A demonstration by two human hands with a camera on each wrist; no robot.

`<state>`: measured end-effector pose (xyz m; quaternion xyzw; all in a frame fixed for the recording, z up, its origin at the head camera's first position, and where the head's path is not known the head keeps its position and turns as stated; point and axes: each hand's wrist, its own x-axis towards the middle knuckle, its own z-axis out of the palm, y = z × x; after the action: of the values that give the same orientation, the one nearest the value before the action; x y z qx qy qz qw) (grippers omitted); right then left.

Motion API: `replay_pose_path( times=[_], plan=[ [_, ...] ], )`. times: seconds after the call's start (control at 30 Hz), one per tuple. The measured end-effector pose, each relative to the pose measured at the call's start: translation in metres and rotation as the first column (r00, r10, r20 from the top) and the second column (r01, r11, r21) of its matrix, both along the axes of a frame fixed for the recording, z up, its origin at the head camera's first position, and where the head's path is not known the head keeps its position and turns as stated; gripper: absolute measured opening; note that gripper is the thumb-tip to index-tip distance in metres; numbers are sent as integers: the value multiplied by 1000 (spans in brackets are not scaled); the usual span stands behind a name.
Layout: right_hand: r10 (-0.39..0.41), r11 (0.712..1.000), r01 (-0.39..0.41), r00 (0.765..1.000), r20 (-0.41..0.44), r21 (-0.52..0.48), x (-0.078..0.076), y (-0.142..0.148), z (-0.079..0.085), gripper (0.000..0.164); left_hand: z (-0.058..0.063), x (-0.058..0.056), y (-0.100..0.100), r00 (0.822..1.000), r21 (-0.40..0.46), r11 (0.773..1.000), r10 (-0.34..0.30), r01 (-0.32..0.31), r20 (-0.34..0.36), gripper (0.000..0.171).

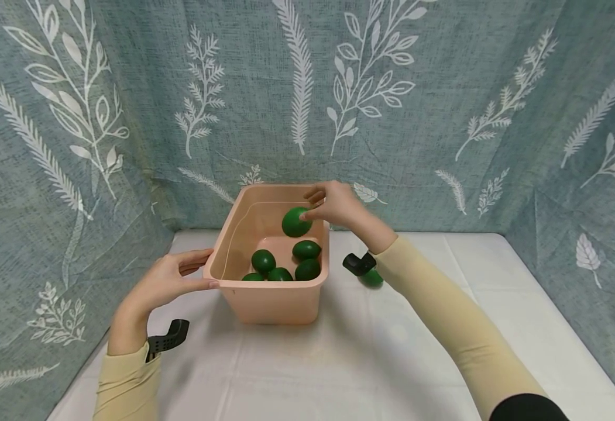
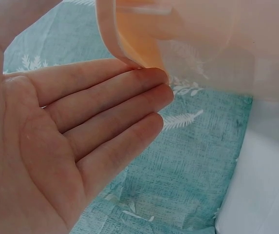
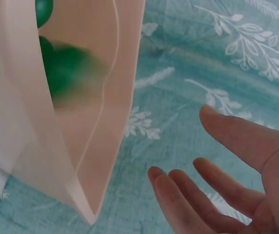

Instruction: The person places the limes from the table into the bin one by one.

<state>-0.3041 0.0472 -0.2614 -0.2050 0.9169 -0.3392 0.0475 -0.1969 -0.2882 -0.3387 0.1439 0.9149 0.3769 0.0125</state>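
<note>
A peach-coloured plastic bin [image 1: 272, 305] stands on the table with several smooth green egg-shaped pieces [image 1: 263, 261] inside. My left hand [image 1: 172, 279] touches the rim at its near left corner, fingers straight in the left wrist view, the thumb at the front corner. Over the bin's right side is my right hand [image 1: 339, 204], its fingers spread apart. Another green piece [image 3: 73, 70] is blurred in mid-air inside the bin, clear of the right fingers [image 3: 227, 134] in the right wrist view. One more green piece [image 1: 373, 279] lies right of the bin, partly hidden by the wrist camera.
A white cloth [image 1: 286, 374] covers the table. Blue-green curtains [image 1: 254, 105] with white leaf prints hang behind and at both sides, close to the bin's far end. Black wrist cameras [image 1: 169, 337] sit on both wrists.
</note>
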Motion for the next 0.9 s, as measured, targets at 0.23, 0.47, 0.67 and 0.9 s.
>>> replay_pose_path(
  times=[0.23,0.47,0.67,0.9],
  plan=[
    [-21,1000,21,1000,-17,-12,0,16,1,50,2,-1,1,1000,4,1000,-5,5,0,72],
    [-24,1000,24,1000,4,2,-1,36,-12,56,-1,-2,0,1000,-12,1000,13,-13,-5,73],
    [-34,999,34,999,16,-1,-2,55,-30,56,-4,-3,0,1000,-24,1000,10,-11,-17,73],
    [-75,997,76,996,56,-15,-2,78,-52,57,-4,-4,0,1000,-25,1000,11,-11,-19,72]
  ],
)
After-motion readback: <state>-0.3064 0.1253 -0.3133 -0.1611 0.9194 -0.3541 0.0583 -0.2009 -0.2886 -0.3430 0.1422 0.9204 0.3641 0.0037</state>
